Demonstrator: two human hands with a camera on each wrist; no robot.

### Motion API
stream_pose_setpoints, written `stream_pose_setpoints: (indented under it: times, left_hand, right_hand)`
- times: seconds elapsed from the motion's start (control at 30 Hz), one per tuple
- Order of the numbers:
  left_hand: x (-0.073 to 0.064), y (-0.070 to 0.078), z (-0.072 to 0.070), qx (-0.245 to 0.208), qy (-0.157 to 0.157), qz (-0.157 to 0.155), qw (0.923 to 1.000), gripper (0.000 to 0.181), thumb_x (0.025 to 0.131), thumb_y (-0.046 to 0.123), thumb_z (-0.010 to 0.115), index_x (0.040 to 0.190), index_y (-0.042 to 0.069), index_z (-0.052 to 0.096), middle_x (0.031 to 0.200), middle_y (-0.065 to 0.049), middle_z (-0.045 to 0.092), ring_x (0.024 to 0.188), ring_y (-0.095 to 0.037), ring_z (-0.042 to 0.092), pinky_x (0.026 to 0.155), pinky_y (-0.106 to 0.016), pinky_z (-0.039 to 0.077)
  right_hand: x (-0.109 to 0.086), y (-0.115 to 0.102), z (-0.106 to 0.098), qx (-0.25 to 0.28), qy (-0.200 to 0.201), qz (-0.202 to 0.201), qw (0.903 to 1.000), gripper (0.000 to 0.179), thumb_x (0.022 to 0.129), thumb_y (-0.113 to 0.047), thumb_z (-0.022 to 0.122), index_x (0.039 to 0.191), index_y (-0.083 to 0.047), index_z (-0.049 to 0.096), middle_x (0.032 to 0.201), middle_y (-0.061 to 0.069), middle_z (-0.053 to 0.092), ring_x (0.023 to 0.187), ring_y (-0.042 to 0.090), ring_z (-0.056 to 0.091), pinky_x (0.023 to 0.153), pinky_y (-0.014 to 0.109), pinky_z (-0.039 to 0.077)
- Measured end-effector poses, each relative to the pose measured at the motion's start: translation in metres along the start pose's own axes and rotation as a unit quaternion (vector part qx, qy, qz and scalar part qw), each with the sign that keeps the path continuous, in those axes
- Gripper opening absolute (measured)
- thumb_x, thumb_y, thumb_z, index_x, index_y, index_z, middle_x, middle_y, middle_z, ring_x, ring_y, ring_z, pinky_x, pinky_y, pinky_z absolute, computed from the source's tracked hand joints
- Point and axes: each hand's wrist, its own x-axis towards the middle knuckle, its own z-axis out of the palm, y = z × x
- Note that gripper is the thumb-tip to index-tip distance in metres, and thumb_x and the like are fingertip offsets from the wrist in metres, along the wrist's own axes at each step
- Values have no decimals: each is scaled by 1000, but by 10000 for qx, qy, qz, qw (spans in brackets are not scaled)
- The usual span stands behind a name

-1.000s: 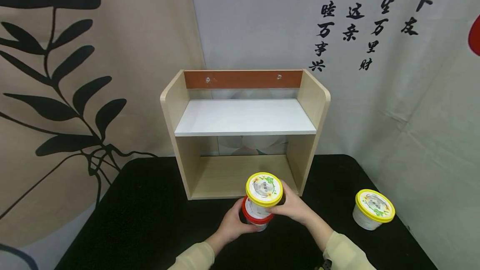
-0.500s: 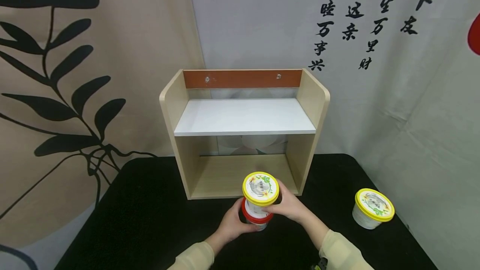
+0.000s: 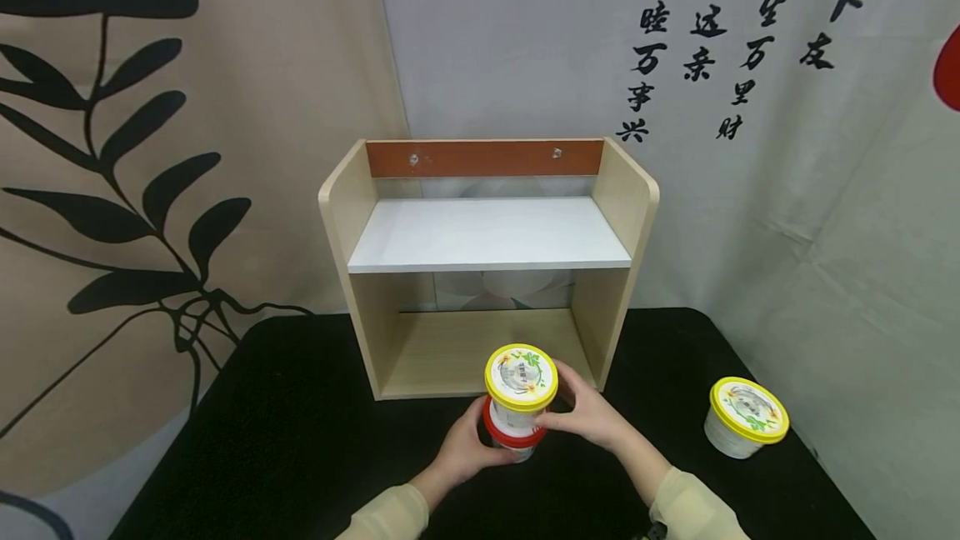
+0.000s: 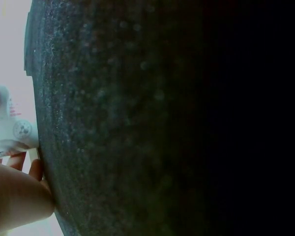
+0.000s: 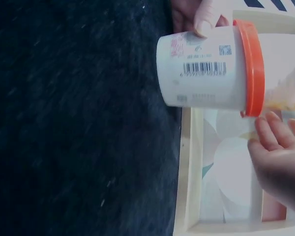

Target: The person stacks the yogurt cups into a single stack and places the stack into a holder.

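In the head view, a white tub with a red lid (image 3: pixel 516 438) stands at the front of the small shelf unit, on the black tabletop. My left hand (image 3: pixel 465 448) grips this lower tub from the left; its thumb presses the wall near the barcode in the right wrist view. Stacked on the red lid is a white tub with a yellow lid (image 3: pixel 521 375), upright. To its right is my right hand (image 3: pixel 588 411), thumb tip at the tub's near side. In the right wrist view that hand's fingers (image 5: pixel 273 132) are loosely bent, seemingly just off the tub.
Behind the tubs stands the wooden shelf unit (image 3: pixel 491 233) with a white middle board and side panels. Another yellow-lidded tub (image 3: pixel 746 419) rests on the black table (image 3: pixel 300 440) at the right, near its edge. A printed cloth wall hangs behind.
The upper tub shifted slightly left to sit over the red lid and then stayed. My right thumb and fingers have since eased back to the right. The left hand has barely moved.
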Motion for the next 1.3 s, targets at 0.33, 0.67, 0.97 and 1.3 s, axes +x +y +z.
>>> stream_pose_setpoints:
  times: [0.33, 0.67, 0.97, 1.3]
  left_hand:
    - [2, -2, 0, -112, -53, -60, 9999, 90, 69, 15, 91, 144, 8, 42, 137, -10, 55, 130, -36, 46, 110, -64, 28]
    - [3, -3, 0, -42, -31, -76, 10000, 91, 69, 17, 92, 144, 7, 42, 136, -10, 55, 129, -35, 46, 110, -65, 27]
    - [3, -2, 0, -32, -18, -49, 10000, 90, 69, 17, 91, 144, 8, 42, 136, -9, 56, 130, -34, 46, 110, -65, 27]
    - [3, -2, 0, -49, -17, -17, 10000, 90, 69, 17, 91, 143, 8, 42, 136, -8, 56, 130, -34, 46, 110, -65, 27]
  right_hand:
    - [-29, 16, -27, -259, 31, -11, 9997, 82, 89, -14, 73, 154, -3, 24, 150, 24, 40, 137, 45, 35, 111, 66, 22]
    - [-62, 28, -51, -399, 349, 444, 9976, 77, 92, -7, 66, 154, -2, 21, 148, 27, 41, 135, 49, 37, 108, 69, 25]
    - [-91, 34, -68, -630, 627, 618, 9941, 76, 93, -6, 65, 154, -1, 20, 146, 29, 42, 133, 52, 37, 106, 72, 26]
    - [-119, 36, -88, -684, 815, 909, 9902, 74, 96, -6, 61, 154, 2, 17, 145, 31, 41, 133, 33, 45, 104, 73, 28]
